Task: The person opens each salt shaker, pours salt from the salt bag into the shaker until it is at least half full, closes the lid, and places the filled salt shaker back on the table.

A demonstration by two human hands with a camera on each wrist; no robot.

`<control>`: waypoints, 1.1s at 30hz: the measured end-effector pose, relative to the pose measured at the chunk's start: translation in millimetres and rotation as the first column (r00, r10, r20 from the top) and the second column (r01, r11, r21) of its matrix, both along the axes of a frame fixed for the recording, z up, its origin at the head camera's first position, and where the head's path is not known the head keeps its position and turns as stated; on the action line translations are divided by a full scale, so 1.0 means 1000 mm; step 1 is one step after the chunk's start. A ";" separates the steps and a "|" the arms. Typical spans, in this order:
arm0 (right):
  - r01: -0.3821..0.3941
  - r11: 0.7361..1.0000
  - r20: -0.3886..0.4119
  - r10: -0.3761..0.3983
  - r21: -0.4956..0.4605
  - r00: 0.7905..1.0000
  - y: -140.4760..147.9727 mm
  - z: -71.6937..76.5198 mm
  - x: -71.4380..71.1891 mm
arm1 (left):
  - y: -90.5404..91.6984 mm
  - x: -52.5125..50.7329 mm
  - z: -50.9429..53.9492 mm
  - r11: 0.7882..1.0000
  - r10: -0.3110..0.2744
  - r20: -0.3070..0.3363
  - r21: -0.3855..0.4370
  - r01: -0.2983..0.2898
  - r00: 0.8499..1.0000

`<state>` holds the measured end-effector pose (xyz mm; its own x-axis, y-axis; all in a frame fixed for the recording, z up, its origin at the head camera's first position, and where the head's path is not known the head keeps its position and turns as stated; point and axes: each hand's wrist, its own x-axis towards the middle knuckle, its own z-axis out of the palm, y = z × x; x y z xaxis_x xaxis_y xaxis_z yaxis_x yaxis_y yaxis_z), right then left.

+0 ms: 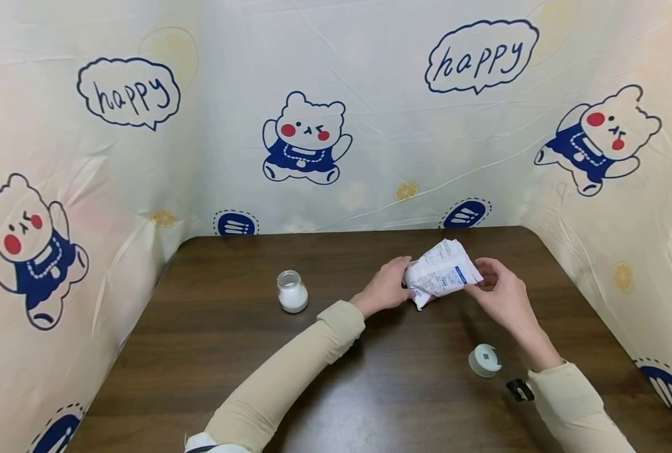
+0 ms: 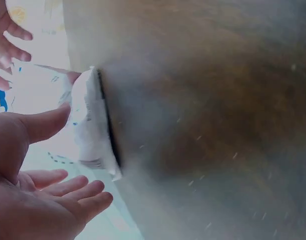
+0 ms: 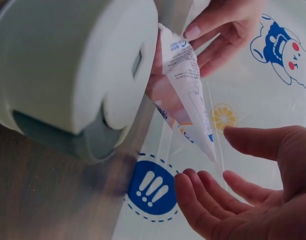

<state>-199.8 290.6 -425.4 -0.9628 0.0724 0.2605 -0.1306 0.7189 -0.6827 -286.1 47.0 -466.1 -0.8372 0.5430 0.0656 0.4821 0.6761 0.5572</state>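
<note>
A crumpled white packet with blue and dark print sits at the far right of the table, between both hands. My left hand is at its left side. In the left wrist view, the left thumb overlaps the packet, and the other fingers are spread below it. On the opposite side is my right hand, its fingers apart and nearly straight. In the right wrist view, a gap separates the right fingertips from the packet's pointed corner.
A glass jar with white contents stands uncapped at left centre. Near the right forearm lies a round pale green lid, large in the right wrist view. Beside the right cuff is a small black object. A printed curtain surrounds the table.
</note>
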 end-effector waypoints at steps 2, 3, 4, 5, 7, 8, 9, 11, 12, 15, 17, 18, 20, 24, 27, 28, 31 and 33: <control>0.008 1.000 0.008 -0.008 0.002 1.000 -0.001 0.000 0.001 | -0.003 0.001 0.003 1.000 -0.005 0.009 -0.006 0.005 1.000; 0.017 1.000 0.011 -0.017 0.000 1.000 -0.002 0.001 0.002 | -0.005 0.001 0.005 1.000 -0.007 0.011 -0.012 0.007 1.000; 0.033 0.999 0.012 -0.033 -0.004 0.999 -0.002 0.001 0.003 | -0.007 0.002 0.007 1.000 -0.010 0.012 -0.013 0.010 1.000; 0.052 0.999 0.009 -0.052 -0.006 0.999 -0.002 0.001 0.004 | -0.009 0.002 0.009 1.000 -0.012 0.008 -0.012 0.012 1.000; 0.103 0.995 -0.014 -0.103 -0.012 0.995 -0.003 0.002 0.005 | -0.012 0.005 0.013 1.000 -0.008 -0.004 0.001 0.008 1.000; 0.132 0.991 -0.033 -0.133 -0.018 0.991 -0.003 0.003 0.006 | -0.014 0.007 0.015 1.000 -0.005 -0.017 0.010 0.005 1.000; 0.159 0.987 -0.056 -0.160 -0.026 0.986 -0.003 0.003 0.006 | -0.016 0.009 0.017 1.000 -0.003 -0.029 0.021 0.003 1.000; 0.198 0.980 -0.109 -0.201 -0.038 0.974 -0.003 0.005 0.007 | -0.020 0.012 0.023 0.999 -0.003 -0.057 0.042 0.006 0.998; 0.210 0.977 -0.137 -0.214 -0.046 0.967 -0.003 0.005 0.007 | -0.021 0.014 0.025 0.999 -0.003 -0.069 0.048 0.006 0.998; 0.212 0.976 -0.180 -0.219 -0.057 0.959 -0.004 0.005 0.007 | -0.026 0.019 0.030 0.998 -0.013 -0.085 0.066 0.019 0.996; 0.196 0.979 -0.184 -0.202 -0.053 0.962 -0.004 0.005 0.008 | -0.029 0.023 0.032 0.996 -0.019 -0.085 0.085 0.026 0.996; 0.187 0.981 -0.174 -0.193 -0.048 0.966 -0.004 0.004 0.009 | -0.031 0.026 0.033 0.995 -0.020 -0.079 0.098 0.028 0.997; 0.167 0.985 -0.151 -0.171 -0.036 0.974 -0.005 0.003 0.011 | -0.037 0.031 0.035 0.992 -0.020 -0.066 0.119 0.028 0.998; 0.136 0.991 -0.106 -0.137 -0.014 0.985 -0.005 0.001 0.016 | -0.049 0.039 0.040 0.991 -0.014 -0.067 0.131 0.023 0.998; 0.095 0.995 -0.086 -0.095 -0.002 0.992 -0.007 0.001 0.018 | -0.058 0.042 0.048 0.989 -0.001 -0.084 0.147 0.014 0.996; 0.077 0.997 -0.081 -0.076 0.003 0.994 -0.007 0.002 0.018 | -0.061 0.042 0.051 0.988 0.007 -0.091 0.154 0.007 0.996; 0.021 1.000 -0.065 -0.019 0.023 0.998 -0.010 0.004 0.018 | -0.072 0.044 0.065 0.982 0.031 -0.114 0.189 -0.009 0.993; -0.004 0.999 -0.054 0.006 0.039 0.999 -0.012 0.005 0.019 | -0.081 0.045 0.072 0.977 0.046 -0.130 0.213 -0.018 0.990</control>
<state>-180.7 278.1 -420.1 -0.9475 0.0560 0.3148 -0.1706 0.7442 -0.6458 -240.9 -33.8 -393.7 -0.8298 0.4783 0.2876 0.5418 0.5666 0.6208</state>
